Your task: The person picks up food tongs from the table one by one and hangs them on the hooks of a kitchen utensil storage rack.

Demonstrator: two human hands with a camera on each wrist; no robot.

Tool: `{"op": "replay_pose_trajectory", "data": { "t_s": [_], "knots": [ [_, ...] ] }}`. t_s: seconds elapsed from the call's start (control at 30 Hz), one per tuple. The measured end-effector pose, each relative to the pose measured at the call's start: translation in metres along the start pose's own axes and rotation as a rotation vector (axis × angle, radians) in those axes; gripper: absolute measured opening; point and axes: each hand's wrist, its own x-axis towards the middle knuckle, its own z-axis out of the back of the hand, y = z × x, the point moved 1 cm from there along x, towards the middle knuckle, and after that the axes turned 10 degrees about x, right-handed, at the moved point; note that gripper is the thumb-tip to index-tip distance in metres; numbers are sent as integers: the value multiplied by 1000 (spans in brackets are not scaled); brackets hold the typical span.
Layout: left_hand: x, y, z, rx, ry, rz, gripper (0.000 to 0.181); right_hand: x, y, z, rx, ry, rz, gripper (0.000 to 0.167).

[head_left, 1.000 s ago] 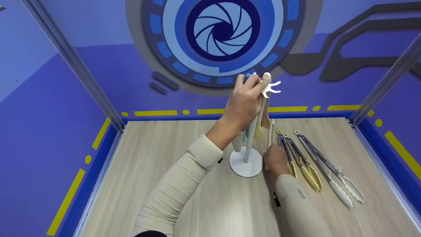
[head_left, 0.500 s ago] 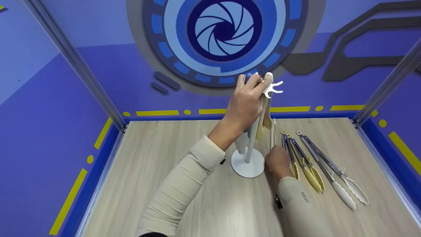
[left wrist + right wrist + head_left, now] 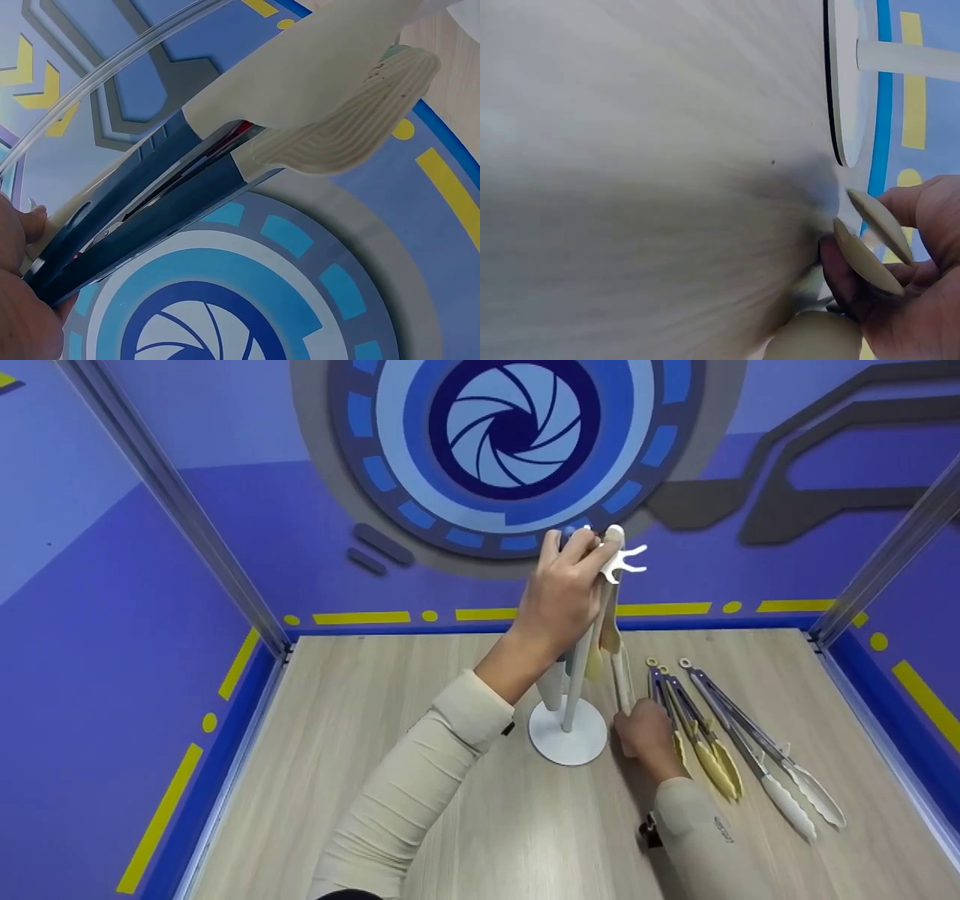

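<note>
A white stand (image 3: 568,744) with a round base and an upright pole stands on the table, and utensils hang from its top. My left hand (image 3: 559,600) grips the top of the stand, its fingers over the hooks. Blue-handled tongs with beige ridged heads (image 3: 337,146) hang close to that hand (image 3: 26,277) in the left wrist view. Low beside the stand's right side, my right hand (image 3: 649,735) holds beige tongs (image 3: 622,682). Their two tips (image 3: 866,259) show between the fingers in the right wrist view. The palm hides part of them in the head view.
Right of my right hand lie gold-tipped tongs (image 3: 712,761), with another gold-tipped pair (image 3: 660,690) partly behind the hand. Farther right are steel tongs with white tips (image 3: 787,795). A printed blue wall (image 3: 420,585) closes the table's back edge.
My right hand has shifted slightly right, away from the stand, and the beige tongs now slant more. The left hand keeps its place on the stand; the head view has shifted a little.
</note>
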Motion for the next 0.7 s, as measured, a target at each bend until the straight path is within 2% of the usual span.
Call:
{"op": "replay_pose_trajectory", "data": {
  "t_s": [0.1,0.3,0.4,0.53,0.7],
  "knots": [
    [0,0,0,0,5,4,30,-2,-3,3,31,-21,18,21],
    [-1,-1,-2,14,2,3,31,-5,-5,10,15,-103,99,31],
    [-1,-1,-1,9,5,2,31,-6,-3,17,43,-138,89,37],
    [0,-1,0,6,16,11,31,-8,4,28,108,-202,88,44],
    [0,-1,0,8,15,14,31,-14,16,43,220,-198,126,40]
  ]
}}
